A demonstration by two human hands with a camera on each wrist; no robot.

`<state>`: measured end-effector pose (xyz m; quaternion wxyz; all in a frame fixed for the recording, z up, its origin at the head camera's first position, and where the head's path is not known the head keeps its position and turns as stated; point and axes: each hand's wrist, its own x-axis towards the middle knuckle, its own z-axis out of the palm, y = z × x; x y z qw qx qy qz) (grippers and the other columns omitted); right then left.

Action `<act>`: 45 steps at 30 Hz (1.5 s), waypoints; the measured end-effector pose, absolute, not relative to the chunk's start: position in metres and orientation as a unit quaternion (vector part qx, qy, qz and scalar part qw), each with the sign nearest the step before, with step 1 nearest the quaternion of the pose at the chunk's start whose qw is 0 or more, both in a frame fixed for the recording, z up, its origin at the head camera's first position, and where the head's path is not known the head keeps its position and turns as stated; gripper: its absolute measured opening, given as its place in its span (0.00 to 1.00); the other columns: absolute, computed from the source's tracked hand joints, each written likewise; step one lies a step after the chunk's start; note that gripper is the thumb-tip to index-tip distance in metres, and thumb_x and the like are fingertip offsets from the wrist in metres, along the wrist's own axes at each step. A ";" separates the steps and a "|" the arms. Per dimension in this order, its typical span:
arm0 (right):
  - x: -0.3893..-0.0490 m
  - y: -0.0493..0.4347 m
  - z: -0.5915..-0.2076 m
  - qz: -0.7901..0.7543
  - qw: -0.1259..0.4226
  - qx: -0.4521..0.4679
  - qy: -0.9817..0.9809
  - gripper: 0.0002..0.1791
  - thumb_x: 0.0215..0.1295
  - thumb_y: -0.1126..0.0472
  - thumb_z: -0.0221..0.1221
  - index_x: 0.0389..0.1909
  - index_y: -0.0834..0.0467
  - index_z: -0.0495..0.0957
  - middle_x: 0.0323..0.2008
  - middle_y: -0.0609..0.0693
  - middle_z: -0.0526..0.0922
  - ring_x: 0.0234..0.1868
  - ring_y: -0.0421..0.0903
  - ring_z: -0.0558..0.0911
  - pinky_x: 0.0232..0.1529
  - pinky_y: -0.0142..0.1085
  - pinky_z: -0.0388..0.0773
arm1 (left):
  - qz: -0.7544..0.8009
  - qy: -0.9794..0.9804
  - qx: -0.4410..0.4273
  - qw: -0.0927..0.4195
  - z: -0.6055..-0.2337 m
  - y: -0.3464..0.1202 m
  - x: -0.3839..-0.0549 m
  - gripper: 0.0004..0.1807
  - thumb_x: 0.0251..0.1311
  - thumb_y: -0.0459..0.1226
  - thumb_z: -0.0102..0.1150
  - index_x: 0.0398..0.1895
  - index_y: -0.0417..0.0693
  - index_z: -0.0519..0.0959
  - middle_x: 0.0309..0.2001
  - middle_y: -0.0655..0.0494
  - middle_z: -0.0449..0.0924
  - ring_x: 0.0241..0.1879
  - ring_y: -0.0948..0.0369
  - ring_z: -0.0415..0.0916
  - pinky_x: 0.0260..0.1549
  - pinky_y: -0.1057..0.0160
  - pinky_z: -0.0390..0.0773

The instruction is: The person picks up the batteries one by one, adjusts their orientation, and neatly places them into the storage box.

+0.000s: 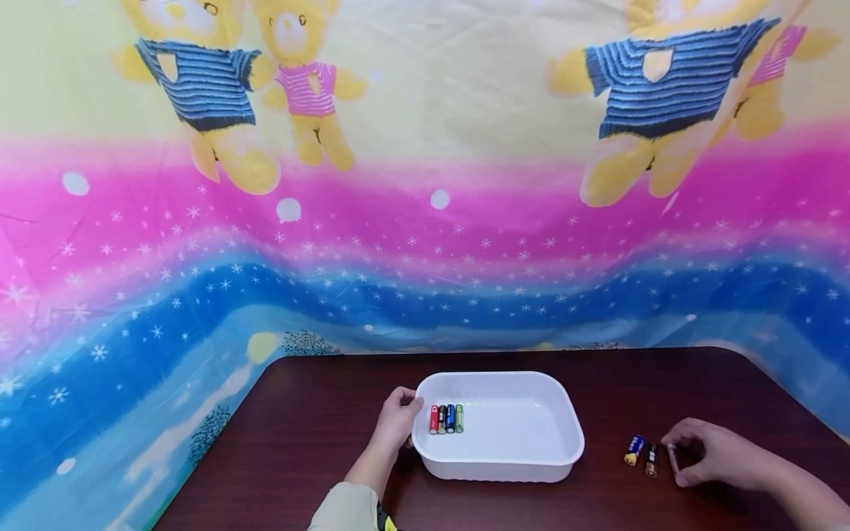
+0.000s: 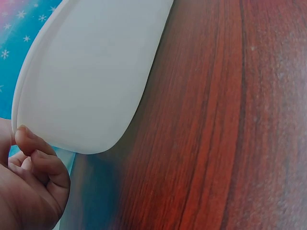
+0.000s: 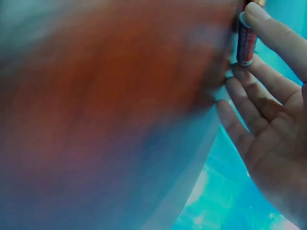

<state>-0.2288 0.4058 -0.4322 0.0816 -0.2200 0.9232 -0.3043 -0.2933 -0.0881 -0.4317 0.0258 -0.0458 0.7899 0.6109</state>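
My left hand point(image 1: 397, 420) grips the left rim of a white plastic basin point(image 1: 501, 470); in the left wrist view its thumb and fingers point(image 2: 45, 165) meet at the rim. Inside the basin, at the left, a row of batteries lies side by side: a red battery point(image 1: 434, 419), a dark one, a blue one and a green battery point(image 1: 460, 418). Over on the right, my right hand point(image 1: 713, 453) pinches a small battery point(image 3: 246, 40) by its ends between thumb and fingers. Just left of that hand lie a blue and yellow battery point(image 1: 634, 450) and a black and copper battery point(image 1: 651, 461).
Everything stands on a dark reddish wooden table point(image 1: 319, 413) with rounded far corners. Behind it hangs a colourful cloth point(image 1: 425, 221) printed with bears and snowflakes, reaching down to the table's far edge and along both sides.
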 end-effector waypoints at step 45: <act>-0.285 0.311 -0.410 -0.284 0.110 -0.172 0.937 0.27 0.42 0.70 0.65 0.48 0.72 0.72 0.40 0.58 0.68 0.32 0.47 0.75 0.30 0.36 0.74 | 0.613 0.788 -0.050 0.034 -0.434 -0.089 -0.297 0.11 0.64 0.39 0.50 0.47 0.44 0.70 0.34 0.43 0.76 0.11 0.61 0.60 0.10 0.69 0.66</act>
